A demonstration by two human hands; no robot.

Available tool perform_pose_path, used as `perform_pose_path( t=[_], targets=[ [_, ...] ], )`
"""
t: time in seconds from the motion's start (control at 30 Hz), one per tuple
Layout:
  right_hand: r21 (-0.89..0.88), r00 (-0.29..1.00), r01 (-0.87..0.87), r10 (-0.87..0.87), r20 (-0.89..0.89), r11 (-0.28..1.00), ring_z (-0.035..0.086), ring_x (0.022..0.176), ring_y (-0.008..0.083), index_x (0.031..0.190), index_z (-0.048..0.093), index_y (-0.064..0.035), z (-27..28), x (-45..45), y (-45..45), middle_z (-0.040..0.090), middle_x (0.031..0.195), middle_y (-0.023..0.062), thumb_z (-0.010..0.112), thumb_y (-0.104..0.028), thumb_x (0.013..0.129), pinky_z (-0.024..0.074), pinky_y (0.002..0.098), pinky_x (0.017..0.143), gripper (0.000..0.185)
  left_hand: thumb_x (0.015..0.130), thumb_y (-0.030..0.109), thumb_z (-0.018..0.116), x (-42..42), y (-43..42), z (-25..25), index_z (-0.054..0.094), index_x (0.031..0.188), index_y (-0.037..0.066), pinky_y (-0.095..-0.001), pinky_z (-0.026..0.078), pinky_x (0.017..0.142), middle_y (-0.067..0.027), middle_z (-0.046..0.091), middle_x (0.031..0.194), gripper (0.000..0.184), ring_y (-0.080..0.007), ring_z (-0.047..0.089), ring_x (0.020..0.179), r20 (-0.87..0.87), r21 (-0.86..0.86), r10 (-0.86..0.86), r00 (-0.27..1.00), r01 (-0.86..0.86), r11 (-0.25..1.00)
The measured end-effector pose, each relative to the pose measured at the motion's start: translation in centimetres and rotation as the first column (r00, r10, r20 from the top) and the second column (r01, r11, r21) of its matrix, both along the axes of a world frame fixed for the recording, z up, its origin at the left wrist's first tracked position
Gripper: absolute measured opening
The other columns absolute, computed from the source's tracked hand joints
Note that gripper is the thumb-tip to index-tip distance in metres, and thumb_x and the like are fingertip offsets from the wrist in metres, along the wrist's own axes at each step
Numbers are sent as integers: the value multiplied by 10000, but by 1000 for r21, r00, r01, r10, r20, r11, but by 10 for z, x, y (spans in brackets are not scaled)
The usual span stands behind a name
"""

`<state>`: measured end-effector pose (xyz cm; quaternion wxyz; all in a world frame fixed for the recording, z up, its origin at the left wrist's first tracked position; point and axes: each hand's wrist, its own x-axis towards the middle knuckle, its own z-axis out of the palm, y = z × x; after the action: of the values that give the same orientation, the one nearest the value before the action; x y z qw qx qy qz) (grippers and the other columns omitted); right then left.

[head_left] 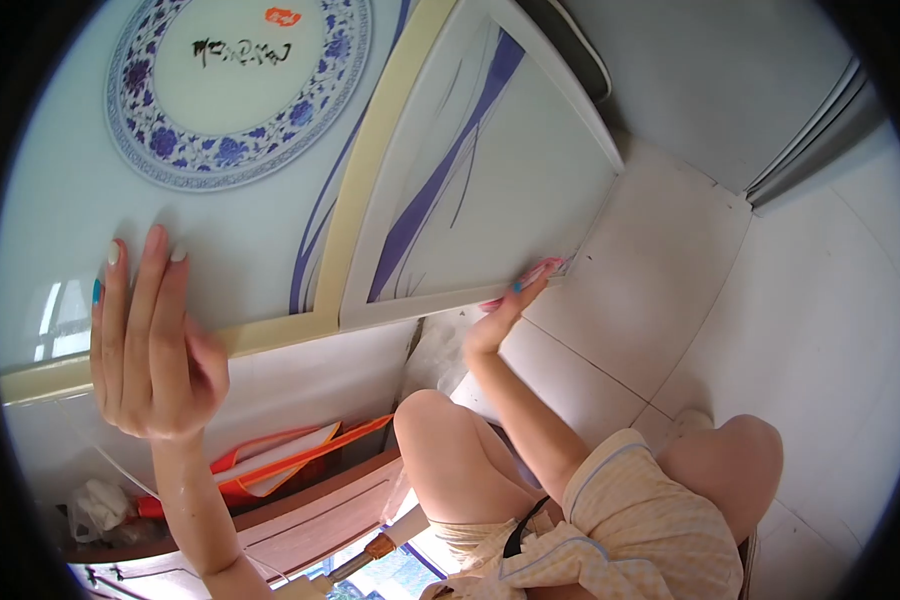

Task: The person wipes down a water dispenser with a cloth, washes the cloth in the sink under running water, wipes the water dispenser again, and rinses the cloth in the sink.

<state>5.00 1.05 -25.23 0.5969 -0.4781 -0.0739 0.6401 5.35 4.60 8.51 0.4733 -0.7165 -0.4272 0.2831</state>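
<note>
My left hand [155, 350] lies with its fingers stretched out against a pale glass cabinet door [230, 240], below a printed blue-and-white plate pattern [160, 143]. Nothing shows in it. Farther right, my right hand [505, 318] presses near the bottom corner of a white-framed side panel [510, 170] with purple streaks. Under its fingers is a thin pink cloth-like piece [547, 268], mostly hidden by the hand. A cream-coloured frame strip [355, 190] runs between door and panel.
White floor tiles [670, 290] spread on the right, up to a grey appliance-like surface [710, 80]. Below the door, red-orange folded bags [290, 455] and a crumpled plastic bag [100, 510] lie on a brown wooden piece [320, 515]. My bent knees [450, 440] are close under the panel.
</note>
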Motion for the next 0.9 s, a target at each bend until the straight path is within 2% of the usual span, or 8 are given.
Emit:
perform_pose_path(
  t=[0.03,0.2,0.33,0.43,0.57,0.6,0.77,0.9],
  targets=[
    [-33,987,-94,97,125,995,-10,1298,218,1343,39,-39,24,-3,-7,0,1412,102,340,-314,841,24,336,1028,647,776,72,406,1,0,0,617,853,39,-341,448,818,-56,629,937,227,-256,576,942,14,-3,-10,1000,10,1000],
    [555,882,-217,-82,464,803,-63,1276,365,1337,109,-24,112,-21,-27,52,1398,156,281,-543,809,-137,502,961,760,781,89,414,-1,0,0,619,858,42,-340,455,802,-59,630,934,224,-251,576,942,34,8,-33,999,32,999],
    [756,805,-312,-262,532,575,133,1247,425,1275,316,-107,166,-10,-12,276,1326,184,450,-305,768,-29,551,970,560,800,108,403,2,-2,0,618,870,42,-343,456,794,-66,626,941,236,-251,573,947,57,17,-27,998,26,1000],
    [831,710,-192,-511,485,522,344,1190,304,1175,459,-120,165,-9,4,452,1222,116,439,-169,769,77,476,1009,409,815,117,395,-1,-5,1,617,878,42,-342,453,794,-67,626,943,243,-251,571,951,77,11,-34,996,33,999],
    [706,703,-154,-425,569,691,308,1204,347,1240,377,-37,97,-6,20,405,1254,151,325,-264,859,124,531,980,447,822,119,389,-4,-6,1,615,878,44,-338,447,798,-64,627,940,244,-252,572,951,83,18,-39,996,37,999],
    [618,697,-234,-314,644,750,208,1244,369,1288,278,1,68,0,20,299,1320,171,308,-309,861,73,502,1002,529,822,119,389,-3,-6,1,615,878,44,-338,447,798,-64,627,940,244,-252,572,951,81,23,-40,996,38,999],
    [336,763,-85,-156,627,938,255,1235,312,1279,277,22,-68,-7,11,309,1313,176,277,-330,876,157,425,1006,536,810,105,382,-4,-6,0,614,851,41,-335,447,800,-76,632,919,244,-248,576,944,114,38,-42,993,38,999],
    [6,980,195,-196,26,981,311,1185,253,1298,242,-38,-91,-7,20,266,1331,125,306,-346,862,249,342,958,537,810,114,383,-6,-8,1,613,845,35,-328,445,800,-83,633,911,246,-245,579,940,131,46,-10,991,4,999]
  ],
)
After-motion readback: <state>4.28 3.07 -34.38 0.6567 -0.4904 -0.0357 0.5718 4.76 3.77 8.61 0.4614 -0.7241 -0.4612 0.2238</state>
